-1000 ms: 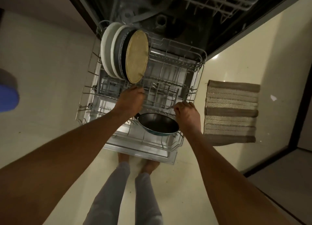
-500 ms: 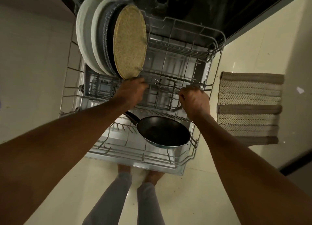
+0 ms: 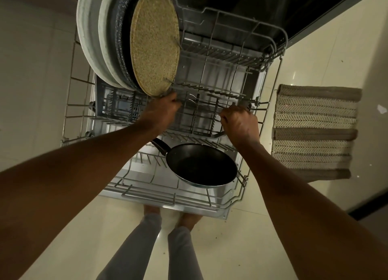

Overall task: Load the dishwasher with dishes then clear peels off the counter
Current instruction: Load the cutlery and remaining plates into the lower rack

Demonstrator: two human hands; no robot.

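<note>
Pale floor tiles [image 3: 273,227] surround the pulled-out lower rack [image 3: 279,55] of the dishwasher, with a striped mat [image 3: 315,132] lying off to its right. Standing plates [image 3: 100,40] fill the rack's far left slots, fronted by a speckled round dish [image 3: 155,42], and a dark frying pan [image 3: 201,166] lies flat near the front right. The step in hand looks like adjusting the folding tines mid-rack; doing it well means moving both ends together and evenly, keeping clear of the dish edge just above the left hand. The left hand [image 3: 161,111] reaches in, fingers curled down around a wire by the dish's lower rim. The right hand [image 3: 239,122] is fisted, knuckles up, gripping a wire rail near the rack's right side. Both arms extend nearly straight, forward and down.
</note>
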